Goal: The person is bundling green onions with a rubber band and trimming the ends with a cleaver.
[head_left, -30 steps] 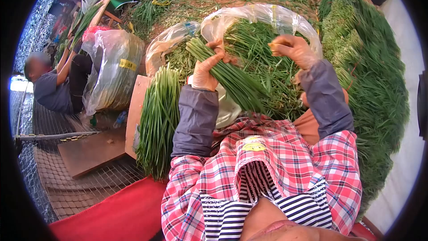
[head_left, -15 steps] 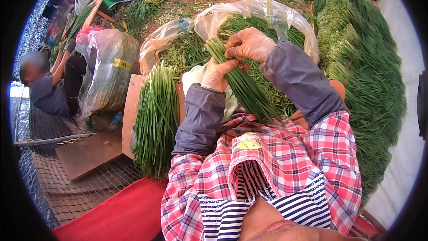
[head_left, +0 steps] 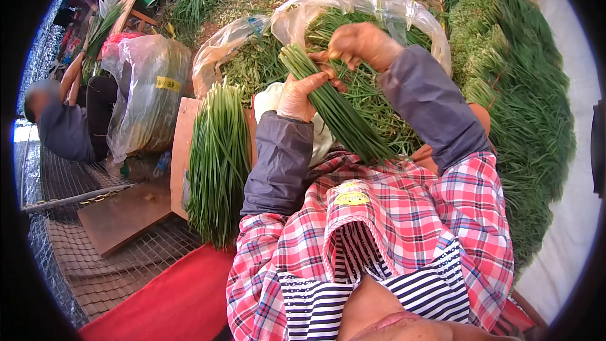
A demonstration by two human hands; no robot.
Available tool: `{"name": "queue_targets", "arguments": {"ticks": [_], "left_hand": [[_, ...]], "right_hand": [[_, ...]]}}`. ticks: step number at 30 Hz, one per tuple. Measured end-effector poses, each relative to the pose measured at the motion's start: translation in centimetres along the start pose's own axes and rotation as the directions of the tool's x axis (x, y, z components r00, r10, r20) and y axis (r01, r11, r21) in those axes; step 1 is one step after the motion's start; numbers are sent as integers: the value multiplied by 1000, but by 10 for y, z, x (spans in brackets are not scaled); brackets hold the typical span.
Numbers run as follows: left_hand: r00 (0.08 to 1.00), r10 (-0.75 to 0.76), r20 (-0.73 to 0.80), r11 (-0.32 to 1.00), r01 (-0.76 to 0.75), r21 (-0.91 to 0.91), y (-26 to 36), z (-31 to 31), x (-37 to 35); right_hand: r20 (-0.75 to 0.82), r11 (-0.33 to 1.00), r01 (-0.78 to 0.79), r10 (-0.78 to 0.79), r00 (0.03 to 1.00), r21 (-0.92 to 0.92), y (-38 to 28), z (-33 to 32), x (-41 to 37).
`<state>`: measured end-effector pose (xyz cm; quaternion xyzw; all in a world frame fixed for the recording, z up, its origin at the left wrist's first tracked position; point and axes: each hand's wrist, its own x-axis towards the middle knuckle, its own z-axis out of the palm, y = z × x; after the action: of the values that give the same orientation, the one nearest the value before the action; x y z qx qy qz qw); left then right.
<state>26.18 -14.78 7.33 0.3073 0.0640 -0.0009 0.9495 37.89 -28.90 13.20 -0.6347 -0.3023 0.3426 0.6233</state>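
My left hand (head_left: 297,98) is wrapped round a bundle of garlic chives (head_left: 341,113), its pale cut ends up and to the left, its green leaves trailing toward my lap. Just right of the bundle's pale end, my right hand (head_left: 365,47) is raised, apart from it and slightly blurred. Its fingers are curled together; what they hold, if anything, I cannot make out. Beside my left forearm, a thicker stack of garlic chives (head_left: 219,164) leans on a wooden board (head_left: 183,155), pale ends up.
Clear plastic bags (head_left: 435,44) with loose leaves and trimmings lie open ahead of me. A long heap of garlic chives (head_left: 530,107) runs along the right. At left, a full plastic bag (head_left: 142,95) stands beside another person (head_left: 66,126). A brown board (head_left: 126,215) lies on netting.
My right hand has lifted off the bundle and moved up and slightly right. The left hand still grips the bundle, a little further left. The view has shifted slightly.
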Motion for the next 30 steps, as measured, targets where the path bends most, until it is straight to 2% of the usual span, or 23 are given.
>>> {"name": "queue_targets", "arguments": {"ticks": [1,3,4,6,7,8,9,10,11,12,14,15,17,18,20,21,22,25,26,29,30], "left_hand": [[1000,10,-5,1000,-10,-4,1,-1,0],[1000,28,-12,1000,-28,-11,4,-3,0],[999,33,-25,998,-34,-44,8,-2,0],[989,112,-99,993,-110,34,20,3,-1],[979,154,-131,987,-145,76,26,1,0],[968,197,-158,980,-191,55,33,-9,3],[979,195,-56,981,-196,-1,41,-16,4],[980,197,-13,980,-197,-39,46,-19,5],[979,202,23,977,-199,-73,48,-22,4],[980,198,22,980,-198,0,48,-21,1],[980,196,40,967,-200,157,45,-10,0],[979,187,83,967,-198,158,41,-10,2],[986,168,24,984,-169,64,30,-1,1],[988,147,44,988,-149,32,26,-2,1],[991,106,81,994,-104,-30,20,-7,2],[993,87,74,996,-87,0,21,-6,1],[995,67,67,997,-69,29,22,-4,-1],[999,48,17,994,-50,98,23,8,-1],[999,51,-6,992,-50,116,23,10,0],[998,8,-69,989,2,149,20,-5,3],[990,-44,-132,985,66,161,21,-12,3]], "right_hand": [[58,980,77,-89,994,185,2,-9,-2],[115,824,183,-286,951,536,8,-37,-7],[164,898,86,-172,971,432,10,-49,-18],[224,972,-123,77,972,198,14,-66,-35],[29,879,-369,395,918,-301,15,-55,-34],[-165,637,-363,349,922,-681,25,-56,-35],[-314,240,-362,217,924,-901,33,-56,-36],[-276,610,-323,172,946,-724,37,-60,-37],[-251,880,-216,116,961,-424,41,-60,-37],[-249,997,-65,53,967,-43,43,-57,-38],[-177,974,98,-135,975,-204,20,-31,-33],[-135,943,177,-221,966,-283,8,-18,-29],[-8,833,316,-359,933,-453,-1,-2,-18],[65,761,380,-410,910,-526,-4,4,-14],[135,624,359,-377,916,-694,-10,13,-4],[165,543,346,-354,920,-765,-11,17,0],[169,562,318,-302,938,-763,-9,18,5],[224,852,74,53,973,-518,-13,20,12],[172,811,79,27,985,-580,-14,24,11],[147,692,135,-42,988,-709,2,28,15],[104,502,89,1,995,-860,-2,30,16]]}}
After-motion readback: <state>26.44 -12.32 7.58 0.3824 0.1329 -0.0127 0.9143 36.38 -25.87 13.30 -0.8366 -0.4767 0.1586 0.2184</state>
